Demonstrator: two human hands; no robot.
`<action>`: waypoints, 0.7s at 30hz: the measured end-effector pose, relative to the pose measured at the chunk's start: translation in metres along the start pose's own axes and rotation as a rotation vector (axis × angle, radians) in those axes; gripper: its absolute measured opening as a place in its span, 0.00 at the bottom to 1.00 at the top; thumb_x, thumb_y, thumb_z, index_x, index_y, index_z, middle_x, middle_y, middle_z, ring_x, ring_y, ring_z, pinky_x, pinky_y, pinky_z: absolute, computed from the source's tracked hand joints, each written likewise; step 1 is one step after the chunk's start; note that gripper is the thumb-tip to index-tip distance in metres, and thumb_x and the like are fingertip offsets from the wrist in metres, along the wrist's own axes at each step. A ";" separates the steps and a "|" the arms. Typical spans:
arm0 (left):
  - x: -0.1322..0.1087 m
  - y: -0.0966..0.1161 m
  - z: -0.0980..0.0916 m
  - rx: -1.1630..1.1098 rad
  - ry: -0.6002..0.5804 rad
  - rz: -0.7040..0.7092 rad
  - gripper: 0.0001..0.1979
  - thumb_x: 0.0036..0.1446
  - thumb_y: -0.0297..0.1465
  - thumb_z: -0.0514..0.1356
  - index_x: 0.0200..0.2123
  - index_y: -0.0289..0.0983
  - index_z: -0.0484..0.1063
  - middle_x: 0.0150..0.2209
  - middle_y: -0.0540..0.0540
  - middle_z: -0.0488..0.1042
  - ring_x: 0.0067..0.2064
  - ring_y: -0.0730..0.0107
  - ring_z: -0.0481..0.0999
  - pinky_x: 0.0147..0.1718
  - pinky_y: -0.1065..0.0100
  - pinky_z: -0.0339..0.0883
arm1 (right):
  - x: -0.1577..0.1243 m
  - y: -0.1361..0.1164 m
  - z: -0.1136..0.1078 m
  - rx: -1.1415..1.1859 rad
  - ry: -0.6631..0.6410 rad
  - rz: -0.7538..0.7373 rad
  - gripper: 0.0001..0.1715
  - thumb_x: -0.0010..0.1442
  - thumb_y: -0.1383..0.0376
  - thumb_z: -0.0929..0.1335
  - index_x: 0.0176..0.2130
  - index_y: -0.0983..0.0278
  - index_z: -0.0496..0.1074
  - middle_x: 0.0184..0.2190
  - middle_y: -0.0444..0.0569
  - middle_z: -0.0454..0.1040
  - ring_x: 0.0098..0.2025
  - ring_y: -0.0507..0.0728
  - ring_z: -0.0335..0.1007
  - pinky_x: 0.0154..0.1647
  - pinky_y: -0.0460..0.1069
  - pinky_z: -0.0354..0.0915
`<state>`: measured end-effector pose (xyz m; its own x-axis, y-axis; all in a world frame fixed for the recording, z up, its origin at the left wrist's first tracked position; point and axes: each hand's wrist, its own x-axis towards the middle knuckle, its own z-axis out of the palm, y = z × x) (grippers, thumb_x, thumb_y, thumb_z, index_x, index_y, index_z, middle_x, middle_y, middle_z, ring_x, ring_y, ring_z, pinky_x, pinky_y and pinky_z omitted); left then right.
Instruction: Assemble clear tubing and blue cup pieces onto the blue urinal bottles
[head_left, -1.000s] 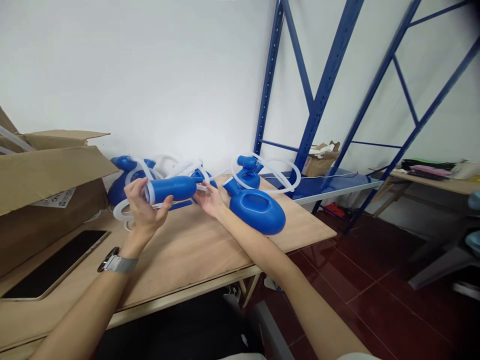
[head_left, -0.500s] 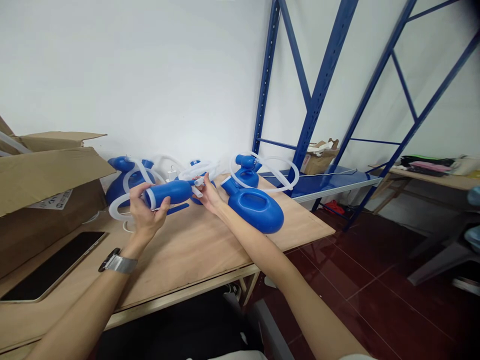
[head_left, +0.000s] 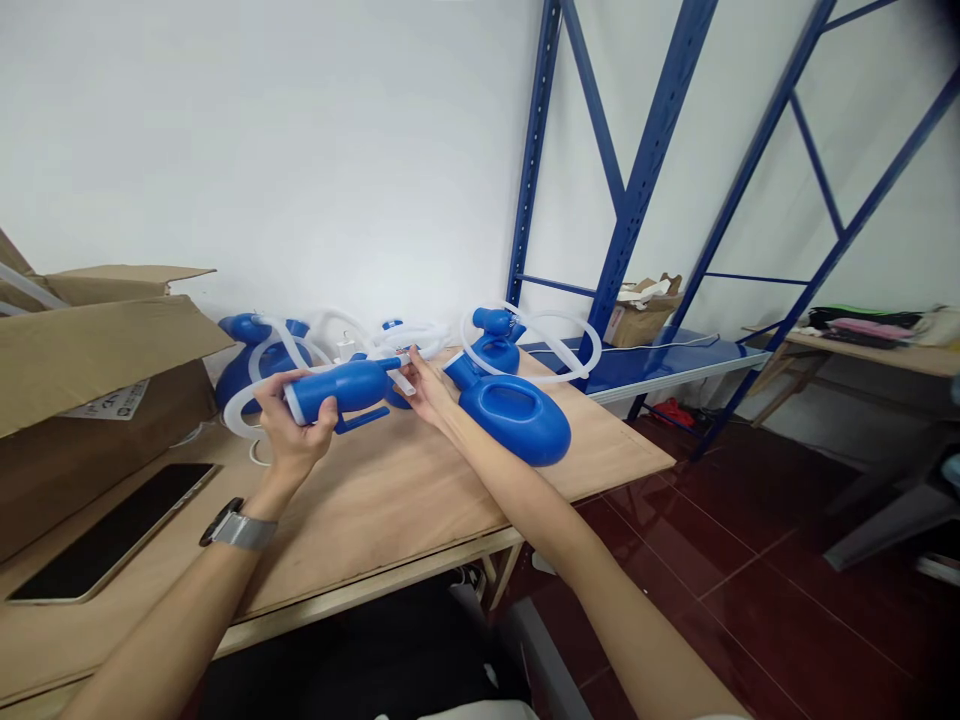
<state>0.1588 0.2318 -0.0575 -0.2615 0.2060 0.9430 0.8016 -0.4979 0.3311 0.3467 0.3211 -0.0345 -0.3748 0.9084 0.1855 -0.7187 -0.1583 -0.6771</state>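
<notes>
My left hand (head_left: 294,432) is wrapped round a blue plastic urinal funnel (head_left: 346,388), its wide pale-rimmed end toward me on the left. The narrow spout of the funnel points right, to my right hand (head_left: 430,390). Between thumb and fingers, that hand pinches a translucent white tube (head_left: 404,360) at the spout's tip. Whether the spout sits inside the tube or only touches it, I cannot tell. Just right of my right hand, a blue urinal bottle (head_left: 517,440) with a moulded handle lies on the wooden table (head_left: 375,510).
More blue bottles (head_left: 251,368) with coiled tubes stand along the wall. An open cardboard box (head_left: 90,420) and a black phone-like slab (head_left: 112,530) occupy the left. Behind the table's right side rises a blue metal shelf rack (head_left: 630,220).
My right hand has brought the tube end against the funnel's spout, now in line with it. The funnel has turned slightly in my left hand, showing more of its side.
</notes>
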 end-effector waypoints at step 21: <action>-0.006 0.010 0.002 -0.012 -0.012 -0.039 0.29 0.48 0.50 0.71 0.45 0.44 0.63 0.39 0.46 0.72 0.39 0.55 0.77 0.41 0.53 0.73 | -0.007 -0.007 0.005 -0.135 -0.046 -0.121 0.13 0.51 0.61 0.82 0.33 0.66 0.82 0.34 0.46 0.81 0.30 0.49 0.69 0.34 0.44 0.69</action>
<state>0.1689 0.2273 -0.0595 -0.2857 0.2353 0.9290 0.7844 -0.4994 0.3678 0.3516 0.3139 -0.0274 -0.3191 0.8984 0.3017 -0.6762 0.0072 -0.7367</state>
